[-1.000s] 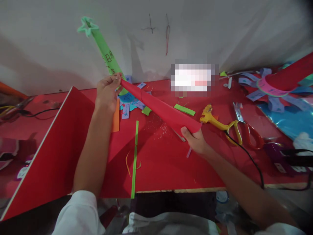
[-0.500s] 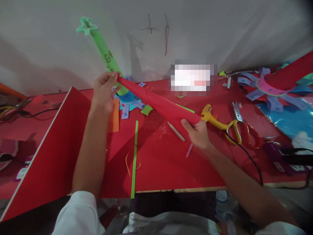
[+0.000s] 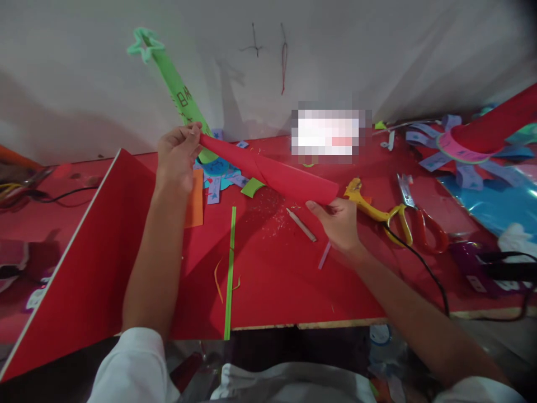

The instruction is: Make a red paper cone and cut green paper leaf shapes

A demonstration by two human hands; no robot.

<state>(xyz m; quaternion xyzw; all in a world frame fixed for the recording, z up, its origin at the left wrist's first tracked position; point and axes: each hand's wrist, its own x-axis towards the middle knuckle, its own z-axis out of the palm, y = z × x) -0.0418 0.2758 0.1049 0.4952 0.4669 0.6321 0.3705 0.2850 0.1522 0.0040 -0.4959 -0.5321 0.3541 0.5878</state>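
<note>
A red paper cone point(image 3: 272, 170) stretches across the air above the table, its narrow tip at the left and its wide end at the right. My left hand point(image 3: 178, 148) pinches the tip between thumb and fingers. At the wide end, my right hand point(image 3: 338, 221) grips the paper's lower edge, thumb on the near side and fingers partly hidden. Behind the left hand rises a green paper cone point(image 3: 178, 92) with dark writing and a star-shaped topper point(image 3: 145, 45). Under the red cone lies a pale pencil-like stick point(image 3: 301, 225).
A yellow glue gun point(image 3: 364, 204) and scissors point(image 3: 405, 196) with yellow and red handles lie right of my right hand. A red board point(image 3: 75, 268) stands tilted at the left. A green strip point(image 3: 230, 274) reaches the table's front edge. Another red cone point(image 3: 499, 123) is at far right.
The wide end of the red cone has rolled a little in my right hand, whose fingers have shifted slightly left and down. My left hand keeps its pinch at the tip.
</note>
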